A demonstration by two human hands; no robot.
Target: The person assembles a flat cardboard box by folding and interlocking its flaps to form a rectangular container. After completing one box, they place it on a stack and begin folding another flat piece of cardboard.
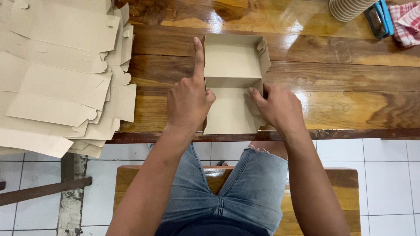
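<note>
Your wooden table (341,78) fills the top of the view, glossy and streaked with glare, its near edge running just above your knees. On its left end sits a big loose stack of flat cardboard sheets (57,74), spilling over the near-left corner. In the middle, right at the near edge, is the cardboard box (232,61) you're working on: the far half stands up as an open tray with walls, the near half lies flat towards you. Your left hand (188,102) is against the box's left side, forefinger stretched straight out along the left wall, the other fingers curled in, thumb touching the flat panel. Your right hand (280,109) sits at the box's right side, fingers bunched together and pinching the flap where the right wall meets the fold. Up at the far-right corner, a stack of pale ribbed cups (348,8), a blue tool (379,19) beside it, then a red checked cloth (407,22).
</note>
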